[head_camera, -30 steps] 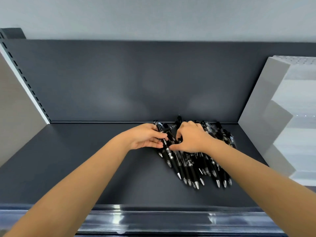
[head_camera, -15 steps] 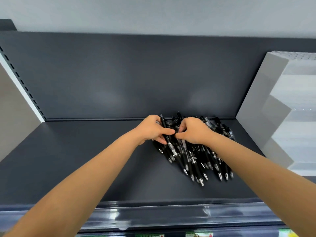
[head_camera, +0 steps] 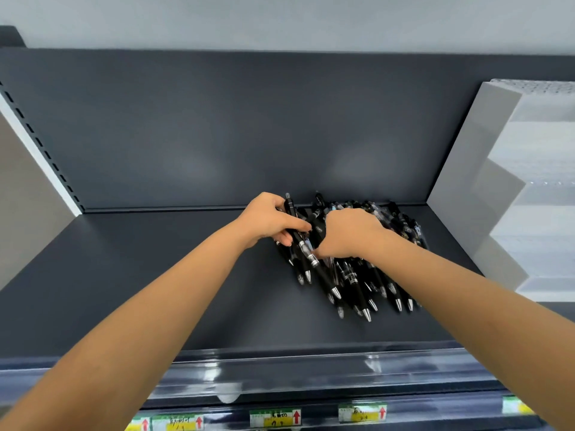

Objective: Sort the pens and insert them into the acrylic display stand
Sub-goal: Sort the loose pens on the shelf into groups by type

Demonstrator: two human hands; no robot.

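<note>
since before, left hand lifted, gripping a few pens; right hand pinches the pile; sorting continues, stand insertion next.

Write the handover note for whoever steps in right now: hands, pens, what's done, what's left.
Left hand: grips one black pen at the pile's left edge.
Right hand: curled into the pile of pens, thumb against them.
The pile lies on the dark shelf, tips toward the front. The stepped white stand is at the right.
Done: nothing, as no pen shows in the stand.
Left: sort the pens and insert all of them.
</note>
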